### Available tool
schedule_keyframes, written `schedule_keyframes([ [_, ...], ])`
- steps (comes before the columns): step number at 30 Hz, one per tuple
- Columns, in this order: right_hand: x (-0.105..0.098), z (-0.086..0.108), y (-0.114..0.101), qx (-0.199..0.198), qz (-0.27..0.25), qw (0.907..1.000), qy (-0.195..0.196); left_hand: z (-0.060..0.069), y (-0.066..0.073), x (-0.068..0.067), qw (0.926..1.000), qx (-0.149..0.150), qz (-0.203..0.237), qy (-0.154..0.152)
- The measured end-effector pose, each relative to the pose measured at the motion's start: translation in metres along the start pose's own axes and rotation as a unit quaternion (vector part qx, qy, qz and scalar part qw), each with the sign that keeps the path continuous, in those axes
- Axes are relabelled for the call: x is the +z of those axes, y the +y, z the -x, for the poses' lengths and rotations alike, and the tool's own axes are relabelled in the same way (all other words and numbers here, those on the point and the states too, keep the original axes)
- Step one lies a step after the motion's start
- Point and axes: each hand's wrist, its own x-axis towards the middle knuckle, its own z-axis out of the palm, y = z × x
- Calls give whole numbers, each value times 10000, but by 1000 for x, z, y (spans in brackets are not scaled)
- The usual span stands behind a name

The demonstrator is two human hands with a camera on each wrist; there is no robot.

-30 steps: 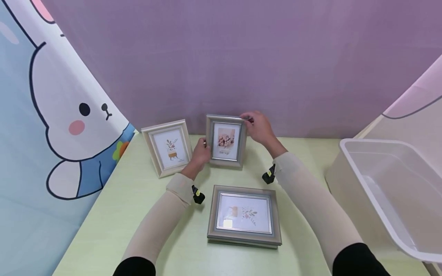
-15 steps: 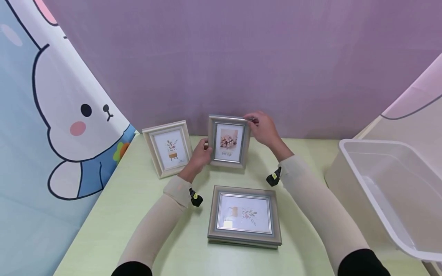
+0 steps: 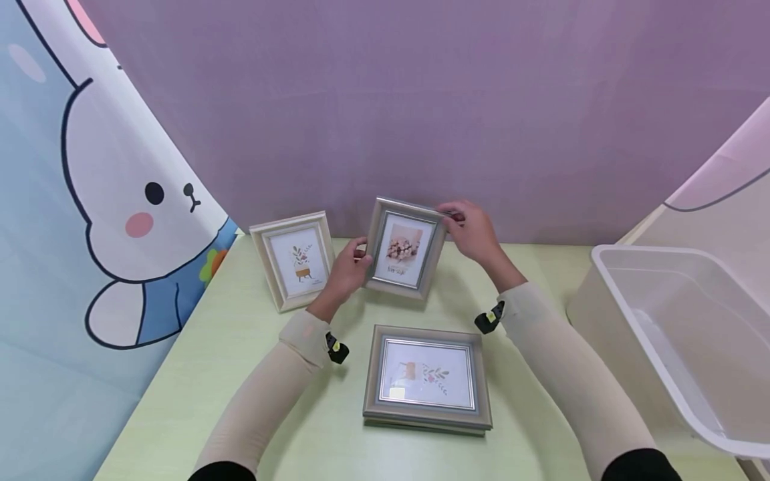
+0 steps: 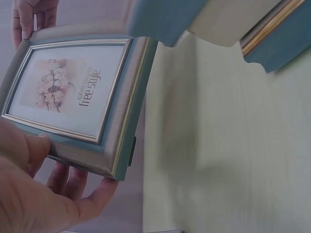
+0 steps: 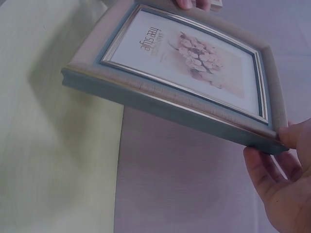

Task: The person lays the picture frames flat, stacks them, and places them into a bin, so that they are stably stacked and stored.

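The right hand is pinching one corner of a picture frame, its thumb lying on the front border and its fingers bending against the blue-green outer side. At the top, the left hand, only its fingertips showing, is touching the far border. The frame is slanting across the straight edge of the pale green worktop, hiding part of it. Beyond that edge a purple backdrop is spreading. Inside, a print is showing pink-and-white flowers and lettering, the words "free style" appearing upside down.
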Motion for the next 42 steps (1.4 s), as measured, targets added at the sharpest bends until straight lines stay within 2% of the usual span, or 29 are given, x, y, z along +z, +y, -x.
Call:
schedule_keyframes([
  [12,-9,20,10,161,-492,9986,-54,7,24,-11,9976,565,-411,-31],
  [19,-9,33,22,392,-500,9977,-247,5,33,-16,9918,827,-970,-88],
  [22,-8,39,29,485,-469,9969,-396,4,38,-19,9860,975,-1349,-97],
  [28,-6,49,37,704,-592,9941,-576,4,54,-24,9683,1280,-2140,-143],
  [37,5,61,48,735,-576,9932,-692,5,73,-23,9498,1301,-2847,-36],
  [42,14,68,58,638,-471,9934,-824,6,82,-20,9335,1434,-3286,34],
])
